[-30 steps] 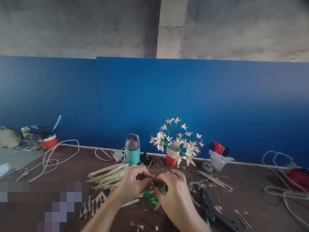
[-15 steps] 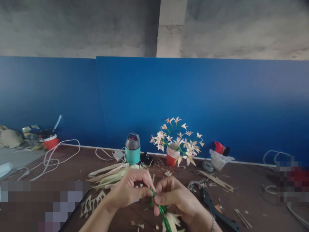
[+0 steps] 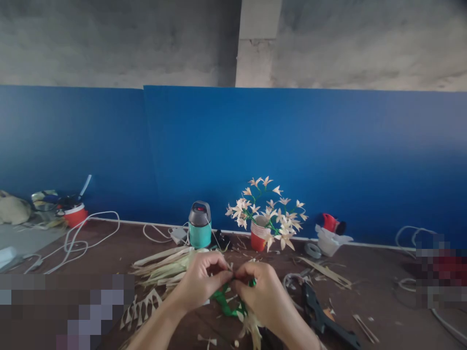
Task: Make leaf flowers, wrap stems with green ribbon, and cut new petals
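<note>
My left hand (image 3: 204, 281) and my right hand (image 3: 260, 288) meet fingertip to fingertip above the table, both closed in a pinch. Green tape (image 3: 225, 306) runs from their fingers and hangs in a loose loop below; the exact bit between the fingertips is hidden. Under my right hand, a pale husk flower (image 3: 252, 326) dangles at the lower end of the green strip. Beyond the hands, a red paper cup (image 3: 258, 241) holds a spray of similar cream flowers (image 3: 272, 214) on green stems.
Dry husk strips (image 3: 160, 265) lie left of centre, with cut petal pieces (image 3: 140, 308) nearer me. A black glue gun (image 3: 324, 316) rests at right. Behind stand a teal-and-grey device (image 3: 200, 228) and a white bag-lined container (image 3: 331, 240). A white cable (image 3: 78, 243) coils at left.
My hands have risen slightly and now meet at the fingertips. The green strip, earlier stretched down under my right hand, now hangs as a slack loop between and below the hands.
</note>
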Demonstrator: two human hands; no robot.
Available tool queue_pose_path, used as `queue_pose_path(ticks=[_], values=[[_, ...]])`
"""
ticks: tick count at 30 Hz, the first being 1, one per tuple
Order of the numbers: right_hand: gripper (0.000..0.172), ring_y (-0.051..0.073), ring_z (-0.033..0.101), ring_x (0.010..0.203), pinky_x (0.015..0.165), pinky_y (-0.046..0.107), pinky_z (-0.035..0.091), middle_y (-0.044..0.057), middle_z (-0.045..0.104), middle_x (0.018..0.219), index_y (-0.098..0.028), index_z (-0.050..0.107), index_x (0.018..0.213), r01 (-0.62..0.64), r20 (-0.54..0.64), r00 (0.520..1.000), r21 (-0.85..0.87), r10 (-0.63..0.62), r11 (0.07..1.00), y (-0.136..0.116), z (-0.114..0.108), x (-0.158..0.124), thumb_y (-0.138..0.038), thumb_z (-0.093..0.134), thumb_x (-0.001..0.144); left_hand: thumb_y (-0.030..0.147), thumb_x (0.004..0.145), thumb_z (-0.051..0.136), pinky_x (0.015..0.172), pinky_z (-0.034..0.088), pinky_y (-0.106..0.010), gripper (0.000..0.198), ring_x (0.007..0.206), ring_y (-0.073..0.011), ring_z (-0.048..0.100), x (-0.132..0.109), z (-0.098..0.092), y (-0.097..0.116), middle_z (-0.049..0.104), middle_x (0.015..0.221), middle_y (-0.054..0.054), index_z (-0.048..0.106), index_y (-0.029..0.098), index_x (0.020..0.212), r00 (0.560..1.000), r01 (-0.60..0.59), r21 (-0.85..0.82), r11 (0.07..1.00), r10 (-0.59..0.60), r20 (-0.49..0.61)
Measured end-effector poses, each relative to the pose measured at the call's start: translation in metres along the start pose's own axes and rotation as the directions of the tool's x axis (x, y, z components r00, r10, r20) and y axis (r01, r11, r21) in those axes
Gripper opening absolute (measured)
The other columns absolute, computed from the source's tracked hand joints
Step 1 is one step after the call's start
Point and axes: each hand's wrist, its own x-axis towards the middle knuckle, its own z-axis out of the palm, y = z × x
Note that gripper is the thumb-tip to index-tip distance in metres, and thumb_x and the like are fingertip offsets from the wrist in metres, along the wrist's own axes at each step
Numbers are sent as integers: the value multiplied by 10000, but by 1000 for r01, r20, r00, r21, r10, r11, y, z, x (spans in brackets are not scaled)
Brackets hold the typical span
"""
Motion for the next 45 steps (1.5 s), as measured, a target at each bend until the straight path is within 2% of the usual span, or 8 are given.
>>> queue_pose_path(ticks=[11,15,19,24,27,33,38,45], values=[[87,188,562,675,731,347,398,12,648,593,-201,654,567,88,-128,984,-251,-123,964,-5,-2,-2,-150,635,635,307,798,604,553,421,-225,178,599,-125,553,-1,0,-8,576,635,9,599,147,719,991,103,-61,993,-97,94],[74,142,551,568,563,255,389,14,649,568,-170,645,579,-78,99,993,168,62,983,-2,-5,-2,-223,675,619,272,754,665,591,411,-237,145,624,-128,542,-3,-6,-1,595,652,-3,637,147,687,992,41,-36,999,-36,125],[206,92,540,442,462,193,335,24,653,512,-131,618,558,-340,458,887,574,53,745,0,-7,0,-277,761,533,276,757,676,623,407,-250,130,658,-136,542,-8,-12,10,609,684,-21,673,155,709,973,-103,-84,991,118,196],[157,50,442,313,337,168,229,20,610,413,-91,654,509,-541,666,745,638,-40,548,-1,-2,2,-235,714,487,310,744,698,618,404,-254,169,652,-141,545,-10,-14,11,615,683,-37,675,152,688,952,-134,-172,976,175,252],[174,61,432,288,314,179,214,29,610,413,-83,659,514,-566,684,729,622,-25,541,0,0,2,-246,706,477,325,735,704,611,399,-250,188,650,-138,536,-10,-14,11,613,687,-38,670,150,676,951,-145,-200,969,193,241],[210,85,523,434,473,186,355,25,638,492,-118,616,547,-377,484,872,565,76,734,0,-6,2,-283,744,520,304,751,666,485,378,-207,169,512,-94,508,-10,-11,12,550,613,10,624,152,689,984,20,-55,998,-10,176],[29,146,558,599,583,242,385,2,653,595,-168,645,629,-31,81,996,53,26,998,-5,-9,-4,-196,644,636,345,739,664,350,340,-177,208,366,-64,466,-5,-3,3,489,554,56,577,159,710,966,232,-94,968,-219,138],[163,116,506,555,824,328,313,-41,586,547,-199,566,554,341,-177,886,-375,-428,862,-8,-5,-10,-78,565,664,432,634,743,433,448,-204,363,493,-138,627,0,3,-5,634,580,14,495,171,682,929,356,-281,891,-303,213]])
